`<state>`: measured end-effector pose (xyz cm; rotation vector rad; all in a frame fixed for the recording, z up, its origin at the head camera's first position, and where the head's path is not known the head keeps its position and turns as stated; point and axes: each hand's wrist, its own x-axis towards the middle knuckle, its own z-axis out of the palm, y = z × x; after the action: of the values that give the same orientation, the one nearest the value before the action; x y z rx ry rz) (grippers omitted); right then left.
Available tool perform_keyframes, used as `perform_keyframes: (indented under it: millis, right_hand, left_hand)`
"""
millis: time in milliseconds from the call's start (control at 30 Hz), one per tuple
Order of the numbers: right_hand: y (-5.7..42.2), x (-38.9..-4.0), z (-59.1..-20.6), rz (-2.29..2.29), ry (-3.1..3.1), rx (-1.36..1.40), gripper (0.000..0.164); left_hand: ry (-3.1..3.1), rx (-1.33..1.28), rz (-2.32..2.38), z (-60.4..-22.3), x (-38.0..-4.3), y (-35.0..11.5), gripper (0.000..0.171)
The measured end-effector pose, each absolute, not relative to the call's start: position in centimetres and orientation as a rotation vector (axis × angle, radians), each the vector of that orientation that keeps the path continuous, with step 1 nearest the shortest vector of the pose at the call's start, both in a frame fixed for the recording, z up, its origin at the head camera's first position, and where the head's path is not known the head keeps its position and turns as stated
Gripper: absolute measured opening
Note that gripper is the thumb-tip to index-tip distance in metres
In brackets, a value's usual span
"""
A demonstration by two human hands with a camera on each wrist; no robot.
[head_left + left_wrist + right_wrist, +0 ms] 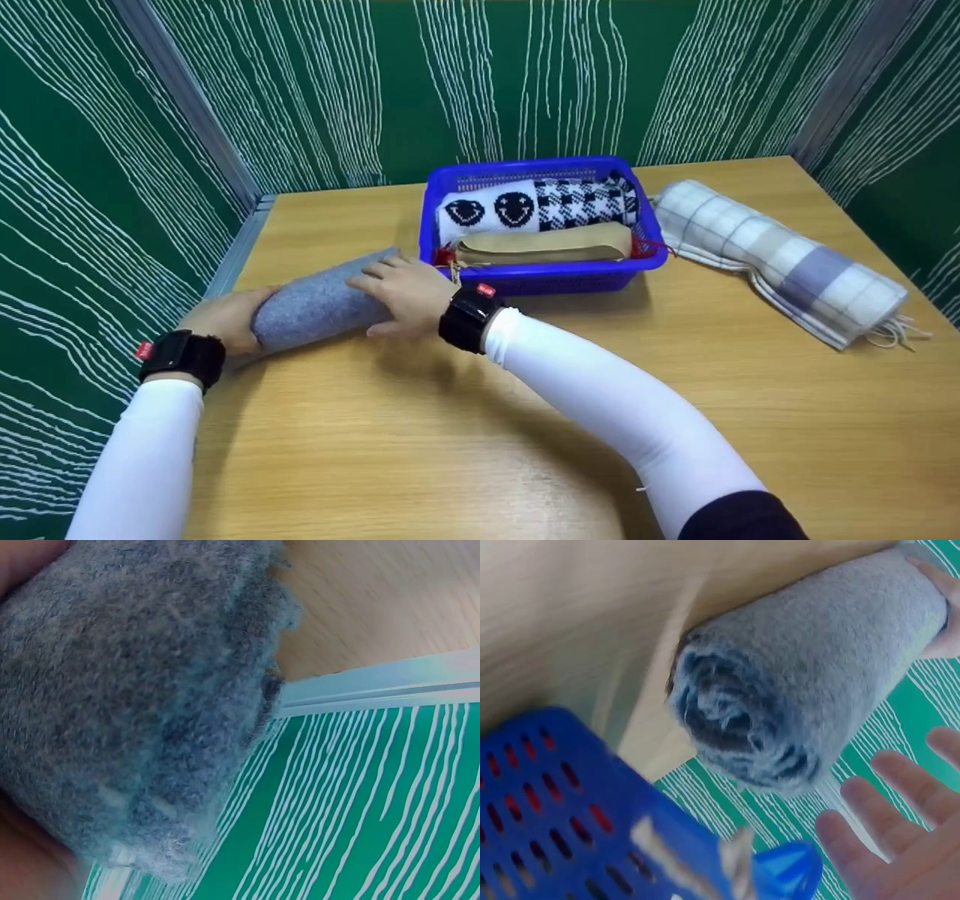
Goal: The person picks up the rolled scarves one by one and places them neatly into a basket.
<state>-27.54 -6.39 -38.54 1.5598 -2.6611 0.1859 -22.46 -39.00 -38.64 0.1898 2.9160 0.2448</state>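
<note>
A rolled grey scarf [319,304] lies at a slant on the left of the table, its woolly surface filling much of the left wrist view. My left hand [229,319] grips its near left end, fingers and thumb on either side. Over the far right end of the roll is my right hand [412,296], with straight, spread fingers. In the right wrist view those fingers [885,847] stand beside the roll [810,660], whose spiral end faces the camera.
A blue plastic basket [525,283] at the back middle holds a black-and-white patterned roll [585,202] and a tan roll [547,244] with red tassels. A checked, fringed scarf [780,251] lies rolled on the right. Green walls with white lines [525,82] border the table.
</note>
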Motion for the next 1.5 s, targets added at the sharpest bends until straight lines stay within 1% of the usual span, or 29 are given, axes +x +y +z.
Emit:
perform_keyframes:
  millis: [100, 233, 500, 767, 900, 1067, 1267, 1500]
  right_hand:
    - [-6.6, -27.3, -38.8, 0.177, -2.678, 1.567, 0.084]
    - [-6.8, -27.1, -39.3, 0.159, -2.677, 1.557, 0.083]
    - [-7.1, -27.1, -40.4, 0.154, -2.669, 1.536, 0.087]
    - [-7.3, -27.4, -41.5, 0.155, -2.733, 1.465, 0.096]
    - [-7.4, -27.5, -42.0, 0.167, -2.781, 1.422, 0.102]
    - [-7.5, -27.5, -42.2, 0.113, -2.860, 1.375, 0.109]
    - [-7.4, -27.5, -42.4, 0.104, -2.931, 1.332, 0.114]
    - [-7.1, -27.7, -42.8, 0.101, -2.959, 1.320, 0.118]
  left_hand:
    - [2.928, 0.202, 0.236, -38.5, -22.5, -38.7, 0.089]
    - [2.958, 0.280, 0.210, -38.5, -22.5, -38.1, 0.083]
    - [2.964, 0.378, 0.125, -38.9, -22.8, -36.7, 0.081]
    - [2.961, 0.464, 0.018, -39.0, -23.1, -35.9, 0.077]
    - [2.966, 0.492, 0.003, -39.1, -23.1, -36.0, 0.078]
    - [2.961, 0.464, 0.055, -39.5, -23.2, -36.2, 0.081]
    - [2.954, 0.395, 0.152, -39.9, -23.4, -36.5, 0.086]
    - [2.950, 0.377, 0.213, -40.0, -23.5, -36.7, 0.091]
